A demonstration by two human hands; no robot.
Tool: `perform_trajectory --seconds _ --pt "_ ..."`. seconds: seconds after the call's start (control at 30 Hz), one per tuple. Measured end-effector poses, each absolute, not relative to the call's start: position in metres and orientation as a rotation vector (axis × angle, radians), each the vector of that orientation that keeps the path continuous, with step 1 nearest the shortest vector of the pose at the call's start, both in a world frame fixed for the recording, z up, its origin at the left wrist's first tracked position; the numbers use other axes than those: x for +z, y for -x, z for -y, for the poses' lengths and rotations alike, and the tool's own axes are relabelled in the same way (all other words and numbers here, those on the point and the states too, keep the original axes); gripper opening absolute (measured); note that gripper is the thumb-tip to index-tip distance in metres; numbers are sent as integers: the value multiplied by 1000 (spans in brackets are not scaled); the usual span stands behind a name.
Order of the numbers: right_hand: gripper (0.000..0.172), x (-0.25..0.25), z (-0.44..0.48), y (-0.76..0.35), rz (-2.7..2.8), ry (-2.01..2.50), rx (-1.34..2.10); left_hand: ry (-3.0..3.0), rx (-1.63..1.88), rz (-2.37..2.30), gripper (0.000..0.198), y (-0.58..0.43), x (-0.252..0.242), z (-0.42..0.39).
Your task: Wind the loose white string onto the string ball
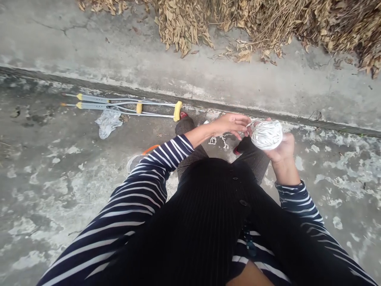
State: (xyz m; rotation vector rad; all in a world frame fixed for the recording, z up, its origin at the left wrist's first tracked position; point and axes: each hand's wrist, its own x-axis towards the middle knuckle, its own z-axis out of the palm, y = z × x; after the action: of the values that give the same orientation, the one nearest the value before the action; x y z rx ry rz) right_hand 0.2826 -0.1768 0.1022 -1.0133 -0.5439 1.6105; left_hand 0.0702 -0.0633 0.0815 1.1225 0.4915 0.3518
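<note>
My right hand (281, 149) is wrapped round a ball of white cord (266, 134), held in front of my knees. My left hand (233, 124) reaches across to the ball's left side and pinches a strand of the cord between its fingertips. A loose tangle of the same white cord (218, 140) lies on the concrete below my left wrist. Both arms wear dark sleeves with white stripes, and a black ribbed garment covers my lap.
A pair of grey crutches with yellow pads (125, 106) lies on the concrete along a low step (89, 83). A crumpled clear plastic bag (108, 122) sits beside them. Dry brown leaves (268, 24) are heaped at the top. An orange-rimmed object (143, 155) shows by my left elbow.
</note>
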Motion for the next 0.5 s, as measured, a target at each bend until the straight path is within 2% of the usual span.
perform_trajectory --seconds 0.07,0.2,0.33,0.5 --pt "47 103 176 -285 523 1038 1605 -1106 405 -557 40 -75 71 75" --pt "50 103 176 -287 559 1072 1624 -1204 458 -633 25 -77 70 77" --pt "52 106 177 -286 572 1056 1657 -1343 415 -622 25 -68 78 65" --pt "44 125 175 -293 551 886 1557 -1375 393 -678 23 -50 66 61"
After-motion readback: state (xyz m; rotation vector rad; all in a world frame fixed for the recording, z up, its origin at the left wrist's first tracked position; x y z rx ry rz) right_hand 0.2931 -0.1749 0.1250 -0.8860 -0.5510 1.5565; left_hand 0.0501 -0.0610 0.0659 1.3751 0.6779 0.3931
